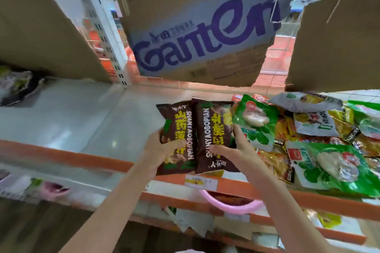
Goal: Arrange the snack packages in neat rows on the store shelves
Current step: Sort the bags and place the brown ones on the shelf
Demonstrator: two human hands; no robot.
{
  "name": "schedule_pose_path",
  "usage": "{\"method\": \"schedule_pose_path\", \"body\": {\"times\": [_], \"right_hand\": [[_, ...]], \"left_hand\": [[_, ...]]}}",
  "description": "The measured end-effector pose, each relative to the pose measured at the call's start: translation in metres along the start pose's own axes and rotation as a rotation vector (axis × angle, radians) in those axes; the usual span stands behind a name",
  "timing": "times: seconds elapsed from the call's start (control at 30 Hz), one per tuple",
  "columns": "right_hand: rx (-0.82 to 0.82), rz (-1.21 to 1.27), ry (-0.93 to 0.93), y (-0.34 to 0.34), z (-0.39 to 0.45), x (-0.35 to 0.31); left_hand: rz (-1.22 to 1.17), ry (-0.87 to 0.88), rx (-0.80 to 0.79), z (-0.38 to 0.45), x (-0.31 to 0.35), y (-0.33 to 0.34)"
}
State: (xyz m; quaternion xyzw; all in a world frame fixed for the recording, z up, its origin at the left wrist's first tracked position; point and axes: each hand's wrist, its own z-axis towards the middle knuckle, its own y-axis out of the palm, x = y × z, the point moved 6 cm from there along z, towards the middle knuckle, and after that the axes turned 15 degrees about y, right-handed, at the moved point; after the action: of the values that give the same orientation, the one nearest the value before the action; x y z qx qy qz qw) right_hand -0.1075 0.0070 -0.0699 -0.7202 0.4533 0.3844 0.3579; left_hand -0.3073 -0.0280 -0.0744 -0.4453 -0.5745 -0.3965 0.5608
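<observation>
Both hands up over the shelf (61, 117). Left hand (162, 148) grips left brown snack packet (177, 127), right hand (232, 148) grips right brown snack packet (213, 127), packets touching side by side, upright-ish. Messy pile of green and yellow packets (320, 139) at 3 o'clock. Cardboard box (201, 33) at 12 o'clock.

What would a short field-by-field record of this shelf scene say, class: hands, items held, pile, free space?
left hand: grips left brown packet
right hand: grips right brown packet
packets: side by side, above the shelf's front edge
pile: green and yellow packs heaped untidily at right
shelf: bare white surface at left
above: Ganten cardboard box
</observation>
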Motion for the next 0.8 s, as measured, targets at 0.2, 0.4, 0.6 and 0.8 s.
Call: {"method": "schedule_pose_path", "body": {"times": [0.2,0.4,0.6,0.8], "right_hand": [[-0.206,0.053,-0.006,0.124,-0.016,-0.021],[-0.259,-0.11,-0.02,0.243,-0.02,-0.04],[-0.426,-0.207,-0.068,0.356,-0.023,-0.053],[-0.606,-0.28,-0.095,0.429,-0.021,-0.06]], "left_hand": [[-0.273,-0.078,-0.019,-0.034,-0.009,-0.111],[-0.357,-0.091,0.196,-0.073,-0.028,-0.222],[-0.443,-0.091,0.549,-0.121,-0.036,-0.341],[-0.332,-0.047,0.675,-0.138,-0.039,-0.392]]}}
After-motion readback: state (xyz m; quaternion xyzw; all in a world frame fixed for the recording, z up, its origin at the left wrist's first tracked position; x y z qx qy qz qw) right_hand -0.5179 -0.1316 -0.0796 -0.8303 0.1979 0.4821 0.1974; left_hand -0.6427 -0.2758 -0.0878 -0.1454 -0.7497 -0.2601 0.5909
